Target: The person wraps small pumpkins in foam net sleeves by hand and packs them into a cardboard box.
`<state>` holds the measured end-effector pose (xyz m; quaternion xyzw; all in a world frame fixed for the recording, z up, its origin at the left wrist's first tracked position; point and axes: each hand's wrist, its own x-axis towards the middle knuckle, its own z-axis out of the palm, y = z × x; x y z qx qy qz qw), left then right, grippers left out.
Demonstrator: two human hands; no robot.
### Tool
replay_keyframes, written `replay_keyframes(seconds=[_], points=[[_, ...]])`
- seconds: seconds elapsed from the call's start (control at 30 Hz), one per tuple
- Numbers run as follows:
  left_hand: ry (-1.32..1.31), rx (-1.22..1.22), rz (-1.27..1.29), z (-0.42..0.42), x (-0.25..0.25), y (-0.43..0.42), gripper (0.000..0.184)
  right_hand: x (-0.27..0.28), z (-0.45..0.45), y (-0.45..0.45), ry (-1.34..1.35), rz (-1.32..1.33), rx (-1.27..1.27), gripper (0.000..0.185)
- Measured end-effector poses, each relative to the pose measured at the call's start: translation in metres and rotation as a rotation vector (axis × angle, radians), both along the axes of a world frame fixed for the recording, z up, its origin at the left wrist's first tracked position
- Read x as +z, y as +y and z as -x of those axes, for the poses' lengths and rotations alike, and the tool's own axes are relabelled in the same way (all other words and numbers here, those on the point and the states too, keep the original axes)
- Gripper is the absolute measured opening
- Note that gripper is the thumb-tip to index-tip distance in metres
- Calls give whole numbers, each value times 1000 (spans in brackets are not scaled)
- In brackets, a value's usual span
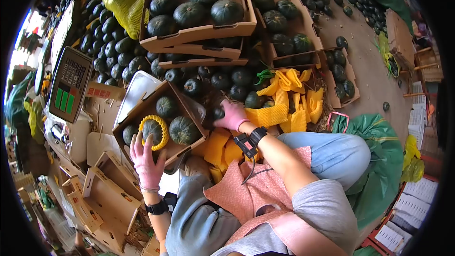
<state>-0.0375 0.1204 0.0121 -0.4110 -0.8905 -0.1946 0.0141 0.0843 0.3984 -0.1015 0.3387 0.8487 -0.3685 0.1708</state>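
Note:
My left hand (146, 162), in a pink glove, has its fingers spread at the near side of a cardboard box (188, 148). Its fingertips touch a dark green pumpkin (151, 130) ringed by a yellow foam net (165, 136). Three other dark green pumpkins lie in the same box, one of them at the right (184, 130). To the right of the box, my right hand (233, 116), also gloved in pink, is closed around a small dark pumpkin (218, 113), partly hidden by the fingers. Yellow foam nets (268, 114) lie heaped beside that hand.
Filled pumpkin boxes (199, 34) are stacked ahead, with another box (310, 28) to their right. Loose pumpkins (113, 50) pile up behind. A digital scale display (70, 84) stands at the left, above flattened cardboard trays (111, 204). A green sack (379, 170) lies right of my knee.

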Motion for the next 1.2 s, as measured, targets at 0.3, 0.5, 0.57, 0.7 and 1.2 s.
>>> replay_keyframes(seconds=[0.3,0.5,0.57,0.7,1.2], points=[[-15,8,48,-6,-2,-12,56,-31,5,4,374,-54,-287,55],[28,-10,212,-3,4,-29,57,64,31,37,181,-270,106,24],[37,-2,274,1,10,-43,57,100,37,67,311,-411,-28,19],[58,78,415,-12,45,-75,57,162,11,151,180,-520,-20,24],[-205,-524,598,-71,286,19,62,500,-326,349,29,-1396,20,29]])
